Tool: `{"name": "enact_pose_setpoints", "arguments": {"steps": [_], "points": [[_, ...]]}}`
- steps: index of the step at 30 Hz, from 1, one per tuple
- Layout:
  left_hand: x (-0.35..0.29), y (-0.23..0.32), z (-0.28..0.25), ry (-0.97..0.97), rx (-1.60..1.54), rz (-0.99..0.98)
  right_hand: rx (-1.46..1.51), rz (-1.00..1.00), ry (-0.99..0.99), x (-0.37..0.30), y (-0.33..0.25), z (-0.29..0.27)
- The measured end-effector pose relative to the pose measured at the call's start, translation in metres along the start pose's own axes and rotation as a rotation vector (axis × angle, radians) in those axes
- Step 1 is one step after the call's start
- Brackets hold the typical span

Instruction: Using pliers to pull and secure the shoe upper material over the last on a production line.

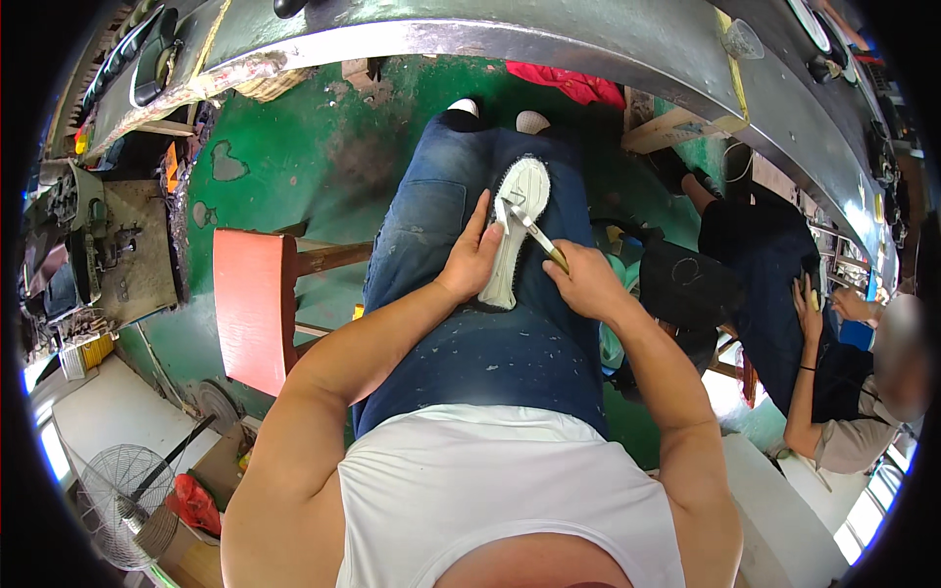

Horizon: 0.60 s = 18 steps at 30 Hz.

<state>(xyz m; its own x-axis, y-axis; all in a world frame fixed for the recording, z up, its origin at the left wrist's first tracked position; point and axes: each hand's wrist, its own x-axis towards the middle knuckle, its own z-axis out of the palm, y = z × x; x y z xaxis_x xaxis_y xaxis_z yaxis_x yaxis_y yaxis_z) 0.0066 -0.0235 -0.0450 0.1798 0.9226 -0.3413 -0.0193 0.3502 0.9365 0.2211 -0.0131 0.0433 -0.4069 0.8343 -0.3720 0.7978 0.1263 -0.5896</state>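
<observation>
At nine o'clock stands a red-backed chair (252, 306). The left hand (473, 257), at the white shoe sole's (509, 253) eight o'clock, has its grip clasping that edge; the sole lies on blue trousers (431, 220). A slim tool (534, 228) slants over it, pinched in the grip of the right hand (588, 276) at four o'clock.

The long white shoe sole (530, 179) looks matt, with a ridged, rough-toothed edge; the slim pale tool (534, 230) looks smooth and faintly shiny. The worn blue denim trousers (423, 220) are matt and flecked. The white sleeveless top (510, 480) is soft, smooth cloth. The long grey metal bench (392, 37) gleams along its scuffed edge; the green floor (284, 137) has a glossy, stained, patchy coating.
</observation>
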Motion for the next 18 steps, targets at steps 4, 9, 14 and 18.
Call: {"name": "enact_pose_setpoints", "arguments": {"steps": [4,9,14,18], "points": [[-0.004,0.003,0.0,-0.027,0.076,0.05,0.087,-0.052,-0.088,0.004,0.011,-0.012],[-0.003,0.002,-0.002,-0.005,0.109,-0.003,0.417,0.193,-0.318,0.021,-0.009,-0.013],[0.006,0.0,0.002,0.053,0.236,0.15,0.282,0.002,-0.056,0.011,-0.002,0.004],[-0.004,0.006,0.0,0.045,0.287,0.127,0.667,0.321,-0.42,0.025,-0.007,-0.027]]}}
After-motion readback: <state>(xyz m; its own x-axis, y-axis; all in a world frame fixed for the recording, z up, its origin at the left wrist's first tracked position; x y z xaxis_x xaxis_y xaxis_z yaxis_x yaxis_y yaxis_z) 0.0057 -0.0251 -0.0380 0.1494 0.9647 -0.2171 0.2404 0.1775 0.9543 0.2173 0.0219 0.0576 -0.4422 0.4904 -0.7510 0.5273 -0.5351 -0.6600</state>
